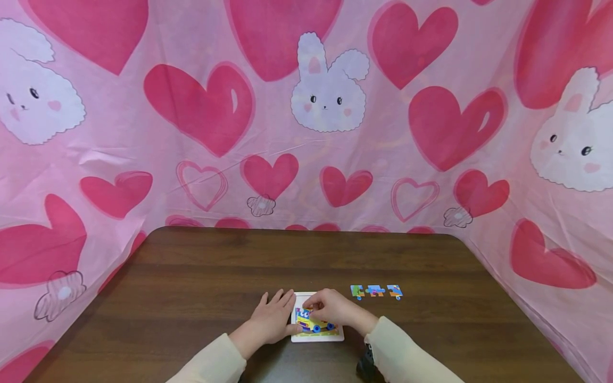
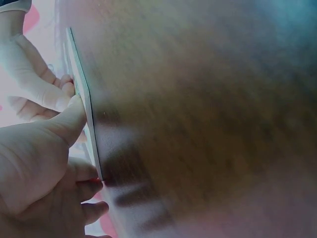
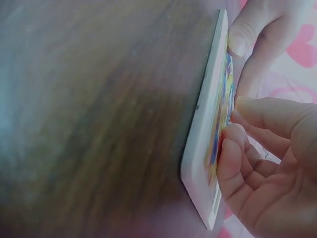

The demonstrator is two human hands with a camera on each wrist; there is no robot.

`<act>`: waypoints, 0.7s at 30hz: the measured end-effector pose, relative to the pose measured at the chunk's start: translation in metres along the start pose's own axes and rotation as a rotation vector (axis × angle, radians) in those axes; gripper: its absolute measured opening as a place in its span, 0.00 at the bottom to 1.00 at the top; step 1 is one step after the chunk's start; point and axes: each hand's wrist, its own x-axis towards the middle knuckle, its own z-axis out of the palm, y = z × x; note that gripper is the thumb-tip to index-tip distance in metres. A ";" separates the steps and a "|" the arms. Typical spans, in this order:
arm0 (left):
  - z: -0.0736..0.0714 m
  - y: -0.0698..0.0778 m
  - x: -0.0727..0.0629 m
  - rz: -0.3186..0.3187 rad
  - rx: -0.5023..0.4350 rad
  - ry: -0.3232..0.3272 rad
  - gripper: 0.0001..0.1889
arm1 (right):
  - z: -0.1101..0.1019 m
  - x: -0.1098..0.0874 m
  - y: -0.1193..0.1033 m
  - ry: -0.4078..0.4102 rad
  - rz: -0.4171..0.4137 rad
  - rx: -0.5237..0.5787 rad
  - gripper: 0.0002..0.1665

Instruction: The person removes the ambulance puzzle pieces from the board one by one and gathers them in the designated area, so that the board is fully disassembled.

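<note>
A small white-framed jigsaw puzzle point(image 1: 318, 339) lies flat on the table, its picture a yellow cartoon vehicle with blue wheels. My left hand point(image 1: 272, 321) is at its left side, fingers spread on the table and along the edge, thumb over the lower left of the frame. Over the upper part of the picture, my right hand point(image 1: 332, 307) has its thumb and fingers curled together, pinching a puzzle piece that they mostly hide. The right wrist view shows these right fingertips point(image 3: 230, 130) against the picture's surface. Three loose puzzle pieces point(image 1: 375, 290) lie in a row beyond the right hand.
The dark brown wooden table point(image 1: 215, 266) extends around the puzzle on all sides. A pink cloth point(image 1: 306, 143) with hearts and rabbits hangs behind the table and at both sides. A black device point(image 1: 366, 366) is at the right wrist.
</note>
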 end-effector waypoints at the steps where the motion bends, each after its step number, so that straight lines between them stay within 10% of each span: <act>1: 0.000 0.000 0.000 0.001 -0.001 0.001 0.38 | 0.000 0.000 0.000 -0.001 -0.002 0.004 0.11; 21: 0.000 -0.001 0.001 -0.003 0.010 -0.005 0.38 | 0.002 0.001 0.002 0.072 0.045 0.152 0.06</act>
